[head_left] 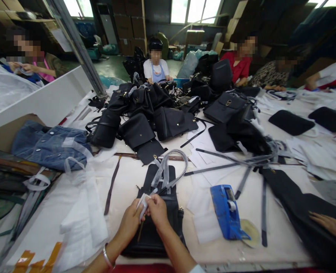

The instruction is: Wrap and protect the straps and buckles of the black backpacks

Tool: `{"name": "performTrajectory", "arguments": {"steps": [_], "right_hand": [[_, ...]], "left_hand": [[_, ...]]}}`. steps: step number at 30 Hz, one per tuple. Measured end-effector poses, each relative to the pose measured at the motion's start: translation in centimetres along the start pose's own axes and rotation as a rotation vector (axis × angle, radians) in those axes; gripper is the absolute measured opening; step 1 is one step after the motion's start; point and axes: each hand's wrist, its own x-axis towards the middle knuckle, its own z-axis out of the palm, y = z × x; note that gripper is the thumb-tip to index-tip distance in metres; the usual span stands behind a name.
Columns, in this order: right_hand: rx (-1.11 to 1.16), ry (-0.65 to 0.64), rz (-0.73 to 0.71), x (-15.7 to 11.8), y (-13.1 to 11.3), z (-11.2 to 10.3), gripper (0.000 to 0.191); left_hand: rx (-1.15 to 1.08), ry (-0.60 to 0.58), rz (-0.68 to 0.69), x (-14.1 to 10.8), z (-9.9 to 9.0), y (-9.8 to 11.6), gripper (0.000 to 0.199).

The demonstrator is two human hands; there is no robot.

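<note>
A black leather backpack (pixel 156 235) lies on the table in front of me, its flap toward the far side. Over it, my left hand (pixel 132 218) and my right hand (pixel 157 210) meet, both closed on a small folded piece of white wrapping (pixel 143 203). The wrapping seems to sit around a strap end or buckle, which my fingers partly hide. A looped handle in clear plastic wrap (pixel 170 168) rests on the upper part of the backpack. Its side buckle (pixel 181 212) shows to the right of my right hand.
A blue tape dispenser (pixel 226 212) stands to the right, near plastic-wrapped straps (pixel 219 168). White foam sheets (pixel 84 212) and a denim jacket (pixel 51 146) lie left. Black bags (pixel 139 132) are heaped beyond. Another person's hand (pixel 331 225) rests on black material at right; several people sit around.
</note>
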Motion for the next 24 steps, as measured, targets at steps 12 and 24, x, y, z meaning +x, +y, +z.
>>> {"name": "performTrajectory", "arguments": {"steps": [12,24], "right_hand": [[0.023,0.102,0.132,0.5,-0.6,-0.2,0.01],[0.161,0.08,0.139,-0.1,0.2,-0.5,0.033]], "left_hand": [[0.898,0.124,0.347,0.1,2.0,-1.0,0.03],[0.621,0.039,0.395,0.1,1.8,-1.1,0.04]]}}
